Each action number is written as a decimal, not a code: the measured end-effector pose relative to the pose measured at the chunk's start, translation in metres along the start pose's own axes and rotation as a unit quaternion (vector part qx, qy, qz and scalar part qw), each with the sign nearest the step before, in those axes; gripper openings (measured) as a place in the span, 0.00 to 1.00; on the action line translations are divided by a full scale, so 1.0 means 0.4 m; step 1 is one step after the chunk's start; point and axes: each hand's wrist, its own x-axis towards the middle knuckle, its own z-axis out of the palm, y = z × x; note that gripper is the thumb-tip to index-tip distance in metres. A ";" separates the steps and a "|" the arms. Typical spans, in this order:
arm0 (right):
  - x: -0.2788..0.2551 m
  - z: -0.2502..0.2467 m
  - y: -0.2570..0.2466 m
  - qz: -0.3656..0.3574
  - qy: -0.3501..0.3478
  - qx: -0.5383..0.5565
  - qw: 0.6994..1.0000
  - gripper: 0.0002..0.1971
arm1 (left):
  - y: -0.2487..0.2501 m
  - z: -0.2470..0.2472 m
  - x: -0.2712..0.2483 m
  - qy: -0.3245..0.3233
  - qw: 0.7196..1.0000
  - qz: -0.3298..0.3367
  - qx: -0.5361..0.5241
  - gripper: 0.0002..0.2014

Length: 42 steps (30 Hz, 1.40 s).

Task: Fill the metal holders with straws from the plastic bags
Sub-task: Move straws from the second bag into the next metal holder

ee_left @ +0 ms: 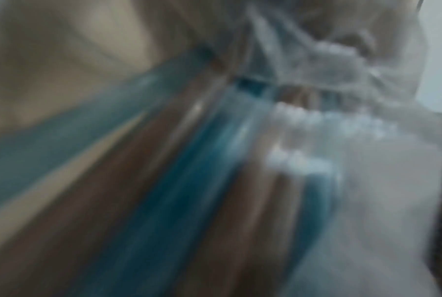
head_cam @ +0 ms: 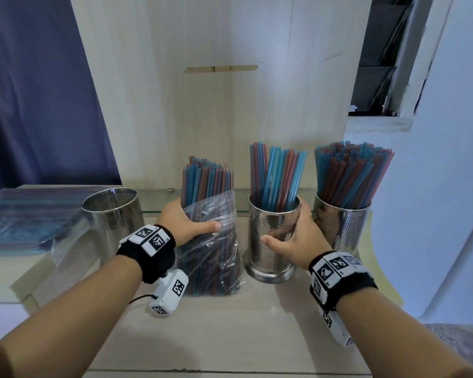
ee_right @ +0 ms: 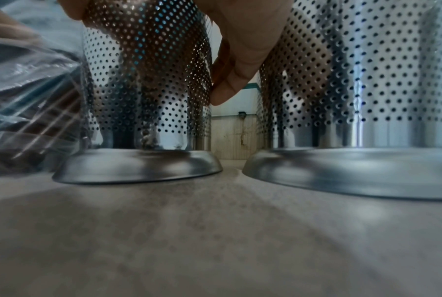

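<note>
Left hand (head_cam: 185,221): fingers and thumb wrapped round the open plastic bag (head_cam: 213,241) of blue and red straws (head_cam: 208,181); bag stands upright on the wooden counter (head_cam: 230,323), straw tops sticking out above the hand. Left wrist view blurred; only streaks of blue and brown straws (ee_left: 176,180) and crinkled plastic (ee_left: 341,160) show.

Left of that hand: empty perforated metal holder (head_cam: 112,216), upright, near the bag but apart. Further left: flat sealed packs of straws (head_cam: 25,216) lying on a raised board.

Right of the bag: right hand (head_cam: 298,241) curled round the middle holder (head_cam: 271,236), thumb on the near side, fingers (ee_right: 230,88) on the far side. Holder partly filled, straws leaning loosely. Its base (ee_right: 138,166) sits flat on the counter, just beside the bag.

Right of that hand: third holder (head_cam: 342,225), packed full of straws, just beside the middle holder, bases apart in the right wrist view.
</note>
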 end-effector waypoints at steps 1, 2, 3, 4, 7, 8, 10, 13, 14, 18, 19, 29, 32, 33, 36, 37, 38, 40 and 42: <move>0.000 -0.001 0.000 -0.001 0.000 0.000 1.000 0.60 | -0.006 -0.002 -0.004 -0.001 1.000 0.003 -0.011 0.33; 0.000 -0.001 0.000 -0.001 0.000 -0.002 1.000 0.60 | -0.008 -0.005 -0.010 -0.004 1.000 0.004 -0.021 0.34; 0.000 -0.001 0.001 0.000 0.000 -0.003 1.000 0.60 | -0.009 -0.005 -0.016 -0.006 0.999 0.005 -0.032 0.36; 0.000 0.000 0.000 -0.001 0.001 -0.002 1.000 0.60 | -0.008 -0.006 -0.021 -0.005 0.999 0.010 -0.041 0.39; 0.001 0.001 0.001 -0.004 0.005 -0.001 1.000 0.59 | 0.016 -0.009 -0.048 0.031 0.997 0.051 -0.039 0.47; 0.002 0.001 0.001 -0.003 0.005 -0.001 1.000 0.59 | 0.025 -0.011 -0.057 0.052 0.996 0.066 -0.028 0.50; 0.003 0.002 0.001 -0.004 0.005 0.000 1.000 0.59 | 0.039 -0.014 -0.073 0.098 0.991 0.092 -0.010 0.53; 0.002 0.002 0.001 -0.005 0.005 -0.002 1.000 0.58 | 0.036 -0.012 -0.086 0.155 0.980 0.123 0.007 0.55; 0.001 0.002 -0.001 -0.005 0.003 -0.004 1.000 0.58 | 0.028 -0.012 -0.084 0.160 0.979 0.125 0.017 0.56; 0.000 0.002 -0.001 -0.006 0.003 -0.007 1.000 0.58 | -0.016 -0.013 -0.056 0.116 0.989 0.074 0.046 0.58; 0.000 0.002 -0.001 -0.006 0.003 -0.008 1.000 0.58 | -0.023 -0.015 -0.049 0.109 0.991 0.067 0.050 0.58; -0.001 -0.002 -0.008 -0.002 -0.001 -0.009 1.000 0.58 | -0.049 -0.011 -0.055 0.079 0.978 0.162 0.108 0.62; -0.002 -0.002 -0.009 0.001 -0.002 -0.007 1.000 0.59 | -0.046 0.000 -0.052 0.086 0.979 0.155 0.101 0.61; -0.002 -0.003 -0.010 0.003 -0.003 -0.004 1.000 0.59 | -0.042 0.001 -0.052 0.091 0.980 0.148 0.096 0.61; -0.002 -0.005 -0.012 0.011 -0.001 0.003 1.000 0.63 | -0.038 0.004 -0.058 0.131 0.980 0.137 0.053 0.61; -0.002 -0.005 -0.012 0.013 -0.001 0.004 1.000 0.64 | -0.041 0.004 -0.060 0.153 0.978 0.141 0.026 0.59; -0.002 -0.006 -0.012 0.014 -0.001 0.003 1.000 0.64 | -0.043 0.002 -0.063 0.174 0.974 0.147 -0.005 0.58; -0.001 -0.004 -0.009 0.016 -0.002 -0.001 1.000 0.65 | -0.043 -0.005 -0.068 0.183 0.971 0.149 -0.047 0.58; -0.002 -0.005 -0.011 0.021 -0.002 -0.005 1.000 0.66 | -0.038 -0.006 -0.072 0.142 0.981 0.128 -0.035 0.60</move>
